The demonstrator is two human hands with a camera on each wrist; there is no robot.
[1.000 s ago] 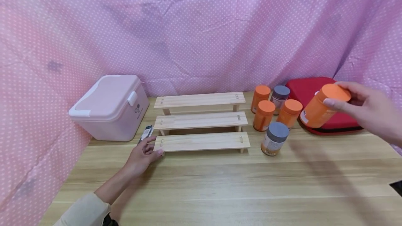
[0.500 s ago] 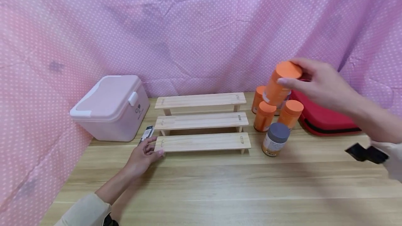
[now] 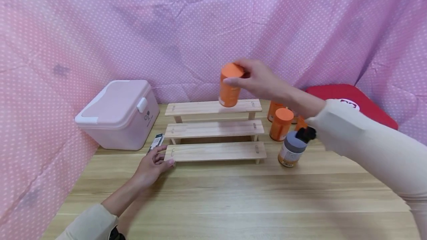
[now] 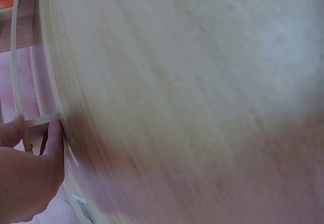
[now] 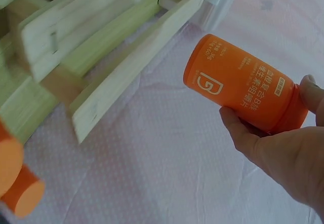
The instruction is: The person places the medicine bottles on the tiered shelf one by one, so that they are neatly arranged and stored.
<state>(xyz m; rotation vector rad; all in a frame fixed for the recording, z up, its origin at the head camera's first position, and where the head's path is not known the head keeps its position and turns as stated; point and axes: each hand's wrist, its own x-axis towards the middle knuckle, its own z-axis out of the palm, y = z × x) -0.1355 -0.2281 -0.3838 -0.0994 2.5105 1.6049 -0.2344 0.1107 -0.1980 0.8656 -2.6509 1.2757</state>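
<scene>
Jar crossed leftward, right hand gripping; left hand pinches shelf; arm obscures jars.

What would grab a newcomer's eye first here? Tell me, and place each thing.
Probably the orange jar, which the right hand holds up near the middle of the head view, against the pink dotted cloth. Next, likely, comes the three-step wooden rack lower in that view, its front step gripped at the left end by the left hand. The red case at the right also stands out.
</scene>
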